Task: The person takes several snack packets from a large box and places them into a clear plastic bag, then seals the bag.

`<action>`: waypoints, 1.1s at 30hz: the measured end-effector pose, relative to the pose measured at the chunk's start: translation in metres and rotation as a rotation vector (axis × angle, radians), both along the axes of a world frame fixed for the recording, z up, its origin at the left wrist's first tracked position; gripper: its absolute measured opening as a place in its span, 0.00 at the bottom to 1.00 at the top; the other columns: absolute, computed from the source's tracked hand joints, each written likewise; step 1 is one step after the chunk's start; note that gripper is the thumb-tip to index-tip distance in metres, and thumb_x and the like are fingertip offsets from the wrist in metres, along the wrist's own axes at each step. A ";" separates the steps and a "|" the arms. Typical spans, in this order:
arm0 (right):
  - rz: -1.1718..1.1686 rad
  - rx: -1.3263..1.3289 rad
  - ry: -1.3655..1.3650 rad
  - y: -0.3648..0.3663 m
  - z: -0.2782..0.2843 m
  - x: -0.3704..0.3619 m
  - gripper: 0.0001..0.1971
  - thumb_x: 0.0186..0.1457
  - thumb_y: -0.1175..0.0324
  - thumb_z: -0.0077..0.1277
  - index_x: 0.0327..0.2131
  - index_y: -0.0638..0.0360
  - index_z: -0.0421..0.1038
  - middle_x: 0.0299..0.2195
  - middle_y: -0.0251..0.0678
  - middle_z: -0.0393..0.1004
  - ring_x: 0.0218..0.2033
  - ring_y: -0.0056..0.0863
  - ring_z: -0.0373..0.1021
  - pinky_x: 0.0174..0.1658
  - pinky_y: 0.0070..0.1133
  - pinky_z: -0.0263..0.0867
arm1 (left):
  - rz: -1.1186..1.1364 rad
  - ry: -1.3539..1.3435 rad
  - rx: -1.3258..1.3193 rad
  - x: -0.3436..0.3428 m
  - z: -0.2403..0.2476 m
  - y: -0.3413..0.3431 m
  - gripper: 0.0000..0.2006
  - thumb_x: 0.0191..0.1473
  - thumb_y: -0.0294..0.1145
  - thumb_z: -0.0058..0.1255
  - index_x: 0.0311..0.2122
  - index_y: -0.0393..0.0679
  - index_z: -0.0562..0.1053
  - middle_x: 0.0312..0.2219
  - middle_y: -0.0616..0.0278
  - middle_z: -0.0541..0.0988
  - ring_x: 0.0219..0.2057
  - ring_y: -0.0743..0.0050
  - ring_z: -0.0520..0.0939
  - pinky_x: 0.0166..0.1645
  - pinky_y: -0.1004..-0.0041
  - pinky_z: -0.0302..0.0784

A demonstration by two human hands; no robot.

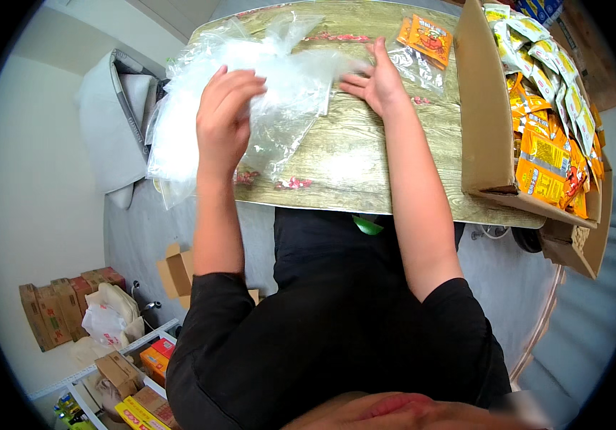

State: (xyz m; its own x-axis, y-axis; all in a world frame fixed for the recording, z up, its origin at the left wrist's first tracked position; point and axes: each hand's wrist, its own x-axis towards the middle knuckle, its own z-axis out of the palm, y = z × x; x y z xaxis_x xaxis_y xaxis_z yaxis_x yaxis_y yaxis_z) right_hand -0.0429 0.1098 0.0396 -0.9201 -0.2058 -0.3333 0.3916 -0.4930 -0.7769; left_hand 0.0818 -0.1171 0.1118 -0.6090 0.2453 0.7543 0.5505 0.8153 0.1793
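Note:
A heap of clear plastic bags (279,79) covers the left half of the wood-patterned table (354,154). My left hand (225,118) is over the heap, its fingers loosely bent and apart from the thumb, with nothing seen in it. At the right edge of the heap my right hand (380,82) is open, palm turned inward and fingers spread. Its slightly blurred fingertips are close to the plastic; I cannot tell if they touch it. Just beyond this hand, orange snack packets (428,41) lie by a clear plastic bag (417,68).
A large cardboard box (491,122) at the table's right edge holds many orange packets (545,161) and white-and-yellow packets (537,54). A grey folded item (114,118) stands left of the table. Cartons (64,308) and a white shelf rack (78,390) are at lower left.

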 end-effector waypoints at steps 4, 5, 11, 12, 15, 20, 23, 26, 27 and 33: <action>0.271 0.092 0.150 0.009 -0.011 -0.002 0.39 0.61 0.54 0.58 0.66 0.61 0.51 0.55 0.54 0.68 0.44 0.42 0.77 0.48 0.33 0.77 | -0.022 -0.054 -0.020 0.029 -0.011 -0.011 0.11 0.44 0.10 0.53 0.30 0.42 0.78 0.41 0.59 0.83 0.52 0.54 0.78 0.62 0.54 0.70; 0.272 0.090 0.144 0.008 -0.009 0.002 0.39 0.61 0.54 0.58 0.66 0.61 0.51 0.55 0.54 0.68 0.44 0.42 0.77 0.48 0.33 0.77 | 0.024 -0.042 -0.019 0.035 -0.016 -0.012 0.10 0.44 0.12 0.55 0.28 0.42 0.79 0.42 0.59 0.82 0.53 0.54 0.77 0.60 0.55 0.71; 0.321 0.273 0.327 0.024 0.003 0.065 0.39 0.55 0.70 0.63 0.67 0.57 0.54 0.50 0.44 0.74 0.44 0.31 0.76 0.46 0.23 0.72 | 0.110 0.047 0.160 0.054 -0.041 -0.015 0.10 0.42 0.12 0.61 0.27 0.43 0.80 0.47 0.57 0.79 0.52 0.55 0.76 0.56 0.61 0.73; 0.314 0.104 0.272 0.037 0.001 0.073 0.42 0.54 0.76 0.62 0.69 0.56 0.50 0.49 0.45 0.74 0.45 0.33 0.76 0.48 0.26 0.75 | 0.119 0.095 0.265 0.054 -0.047 -0.011 0.10 0.42 0.12 0.61 0.27 0.43 0.80 0.47 0.56 0.78 0.52 0.56 0.76 0.56 0.62 0.74; 0.261 -0.186 0.124 0.063 -0.007 0.108 0.42 0.56 0.78 0.59 0.70 0.55 0.48 0.50 0.49 0.73 0.47 0.34 0.76 0.50 0.32 0.76 | 0.079 0.154 0.420 0.054 -0.059 0.000 0.11 0.43 0.10 0.60 0.29 0.42 0.80 0.49 0.54 0.75 0.52 0.60 0.77 0.56 0.66 0.76; 0.102 -0.293 0.020 0.088 -0.021 0.150 0.37 0.56 0.83 0.56 0.67 0.62 0.52 0.42 0.44 0.77 0.41 0.29 0.77 0.44 0.26 0.78 | -0.002 0.039 0.636 0.039 -0.066 0.030 0.17 0.42 0.08 0.50 0.36 0.39 0.80 0.50 0.53 0.75 0.51 0.59 0.77 0.54 0.67 0.76; -0.078 -0.196 0.132 0.106 -0.015 0.157 0.31 0.55 0.83 0.57 0.61 0.63 0.59 0.38 0.41 0.79 0.40 0.27 0.77 0.42 0.23 0.77 | 0.008 -0.224 0.594 0.027 -0.060 0.045 0.23 0.39 0.08 0.39 0.37 0.40 0.81 0.52 0.53 0.75 0.52 0.57 0.77 0.54 0.67 0.74; -0.191 -0.162 0.238 0.113 0.001 0.159 0.26 0.53 0.83 0.59 0.55 0.64 0.64 0.37 0.39 0.79 0.39 0.25 0.77 0.44 0.21 0.74 | 0.220 -0.171 0.386 0.028 -0.050 0.075 0.26 0.38 0.09 0.39 0.42 0.40 0.79 0.48 0.52 0.77 0.52 0.53 0.75 0.59 0.62 0.66; -0.250 -0.110 0.297 0.116 0.004 0.161 0.26 0.52 0.84 0.60 0.54 0.65 0.65 0.37 0.38 0.79 0.39 0.24 0.77 0.46 0.21 0.73 | 0.197 -0.171 0.387 0.033 -0.053 0.087 0.26 0.38 0.09 0.39 0.42 0.40 0.79 0.48 0.52 0.77 0.52 0.53 0.75 0.59 0.62 0.66; -0.213 0.143 0.562 0.106 0.029 0.181 0.19 0.46 0.78 0.67 0.42 0.65 0.73 0.35 0.33 0.79 0.39 0.19 0.74 0.46 0.19 0.70 | -0.462 -0.094 0.512 0.066 -0.048 0.167 0.23 0.41 0.15 0.63 0.46 0.40 0.75 0.42 0.50 0.79 0.39 0.52 0.81 0.43 0.66 0.78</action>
